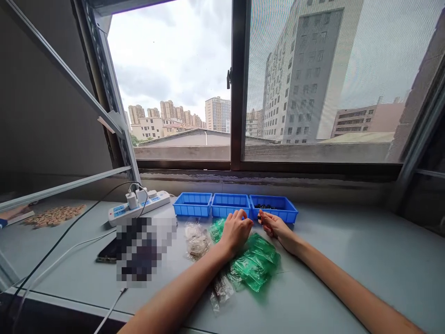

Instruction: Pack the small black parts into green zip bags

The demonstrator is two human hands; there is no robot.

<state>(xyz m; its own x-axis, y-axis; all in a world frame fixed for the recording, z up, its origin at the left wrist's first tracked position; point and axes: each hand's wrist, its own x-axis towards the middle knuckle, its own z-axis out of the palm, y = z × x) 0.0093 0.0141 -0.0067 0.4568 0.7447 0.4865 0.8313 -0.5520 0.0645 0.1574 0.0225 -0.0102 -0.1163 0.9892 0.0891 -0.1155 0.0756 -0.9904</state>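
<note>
My left hand (237, 228) is over the green plastic bags, its fingers curled into a pinch; whatever they hold, if anything, is hidden. Just to the right, my right hand (274, 226) has thumb and fingers pressed together at the front of the right blue bin (291, 216). A tiny dark bit shows at its fingertips, too small to name. Small black pieces (264, 206) lie inside that bin. Beneath and between my hands spreads a pile of green plastic bags (257, 264). Clear plastic bags (197, 239) with pale contents lie left of my left hand.
Two more blue bins, the middle one (229, 212) and the left one (192, 211), line up below the window. A white power strip (139, 208) with plugs and cables stands left, near a dark phone (107, 250). Small tan pieces (55, 215) lie farther left beside another person's hand (15, 213).
</note>
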